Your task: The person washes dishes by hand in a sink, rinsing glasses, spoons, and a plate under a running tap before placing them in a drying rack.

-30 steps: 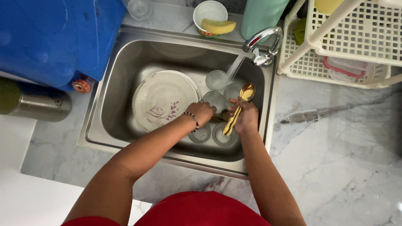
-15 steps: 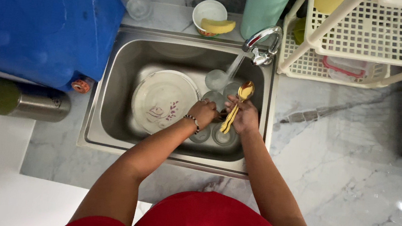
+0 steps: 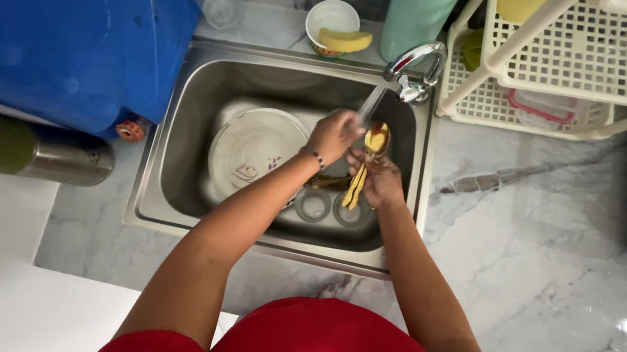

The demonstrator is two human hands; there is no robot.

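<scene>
Right hand (image 3: pixel 381 181): yellow spoon (image 3: pixel 365 166) gripped, under the tap (image 3: pixel 412 68).
Left hand (image 3: pixel 335 133): spoon bowl rubbed; grip unclear.
Plate (image 3: pixel 254 150): left of tap.

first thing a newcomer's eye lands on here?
Both hands over the steel sink: the right hand holds yellow spoons under the tap stream, the left hand beside them. A white plate lies left in the sink; a big blue container fills the upper left.
</scene>
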